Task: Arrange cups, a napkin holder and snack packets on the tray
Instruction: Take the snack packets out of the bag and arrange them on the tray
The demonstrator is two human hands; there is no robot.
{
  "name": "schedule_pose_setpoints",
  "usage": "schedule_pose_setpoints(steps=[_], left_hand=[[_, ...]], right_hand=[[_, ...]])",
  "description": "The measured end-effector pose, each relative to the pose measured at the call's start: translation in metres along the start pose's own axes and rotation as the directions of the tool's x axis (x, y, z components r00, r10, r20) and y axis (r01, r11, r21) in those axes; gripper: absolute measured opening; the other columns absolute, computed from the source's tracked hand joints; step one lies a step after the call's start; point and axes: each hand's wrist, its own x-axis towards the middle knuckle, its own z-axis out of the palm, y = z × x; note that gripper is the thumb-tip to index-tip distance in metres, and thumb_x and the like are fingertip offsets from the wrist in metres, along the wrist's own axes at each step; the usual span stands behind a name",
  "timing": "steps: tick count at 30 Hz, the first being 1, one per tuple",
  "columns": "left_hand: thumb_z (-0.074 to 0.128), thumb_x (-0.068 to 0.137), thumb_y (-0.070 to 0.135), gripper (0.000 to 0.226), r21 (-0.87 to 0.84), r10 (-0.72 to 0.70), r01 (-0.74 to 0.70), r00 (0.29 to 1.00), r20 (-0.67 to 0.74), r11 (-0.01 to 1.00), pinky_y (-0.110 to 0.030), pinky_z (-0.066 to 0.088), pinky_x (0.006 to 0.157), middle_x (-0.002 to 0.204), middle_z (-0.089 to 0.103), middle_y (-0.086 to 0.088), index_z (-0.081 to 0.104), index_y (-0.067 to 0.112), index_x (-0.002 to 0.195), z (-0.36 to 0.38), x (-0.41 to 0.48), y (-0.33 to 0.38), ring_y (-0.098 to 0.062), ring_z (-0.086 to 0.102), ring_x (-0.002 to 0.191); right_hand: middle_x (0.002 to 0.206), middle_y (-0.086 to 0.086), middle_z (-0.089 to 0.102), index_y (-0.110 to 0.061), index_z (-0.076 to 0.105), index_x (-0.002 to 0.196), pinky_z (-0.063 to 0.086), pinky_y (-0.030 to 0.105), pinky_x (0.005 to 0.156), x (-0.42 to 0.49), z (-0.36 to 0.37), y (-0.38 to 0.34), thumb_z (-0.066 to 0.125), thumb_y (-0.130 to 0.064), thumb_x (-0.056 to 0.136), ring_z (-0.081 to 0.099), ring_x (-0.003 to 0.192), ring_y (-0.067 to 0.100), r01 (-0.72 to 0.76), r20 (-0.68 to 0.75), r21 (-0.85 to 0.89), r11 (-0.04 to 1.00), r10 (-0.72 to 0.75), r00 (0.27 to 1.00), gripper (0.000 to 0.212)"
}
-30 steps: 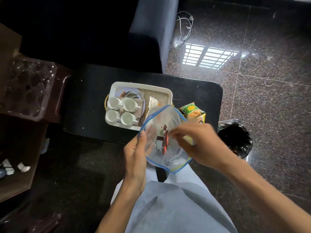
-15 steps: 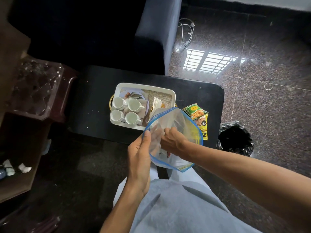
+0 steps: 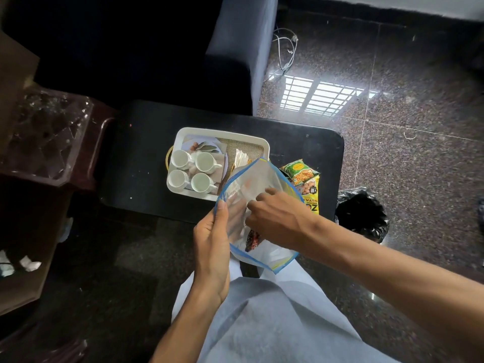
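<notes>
Clear bag hides right hand's fingertips.

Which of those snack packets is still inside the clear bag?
The dark red packet, seen through the clear bag below the right hand. The green packet and yellow packet lie out on the black table.

Left hand grips rim of clear blue-edged zip bag; right hand reaches inside. White rectangular tray on black table holds four white cups. Green and yellow snack packets beside tray.
</notes>
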Motion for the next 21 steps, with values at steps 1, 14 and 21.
schedule_pose_setpoints(steps=[1,14,21], left_hand=[[0.044,0.107,0.037,0.037,0.006,-0.002,0.002,1.0,-0.002,1.0,-0.031,0.059,0.095,0.116,0.079,-0.002,0.081,0.036,0.101,-0.001,0.0,-0.001,-0.018,0.073,0.113],[0.048,0.105,0.037,0.031,0.001,-0.067,0.067,0.996,-0.064,0.998,-0.019,0.059,0.079,0.114,0.079,-0.004,0.073,0.022,0.117,0.001,0.005,-0.002,-0.015,0.075,0.109],[0.047,0.103,0.036,0.034,0.041,-0.068,0.07,0.996,-0.053,0.997,-0.021,0.06,0.085,0.116,0.079,-0.002,0.071,0.019,0.121,0.015,0.009,-0.004,-0.014,0.073,0.113]], right_hand=[[0.105,0.007,0.065,-0.012,0.067,0.111,0.047,0.042,0.097,-0.008,-0.007,0.003,0.045,-0.015,0.098,0.063,0.097,0.028,0.003,-0.02,0.047,0.999,-0.002,1.0,0.025],[0.101,-0.005,0.078,-0.017,0.073,0.113,0.06,0.026,0.078,-0.125,-0.029,0.081,0.066,-0.016,0.092,0.074,0.09,0.012,0.121,-0.278,0.953,0.278,0.644,0.712,0.022],[0.096,0.002,0.079,-0.012,0.071,0.096,0.06,0.031,0.077,-0.077,0.054,0.146,0.062,-0.018,0.096,0.075,0.095,0.017,0.391,0.33,0.805,-0.446,0.885,0.33,0.011]])
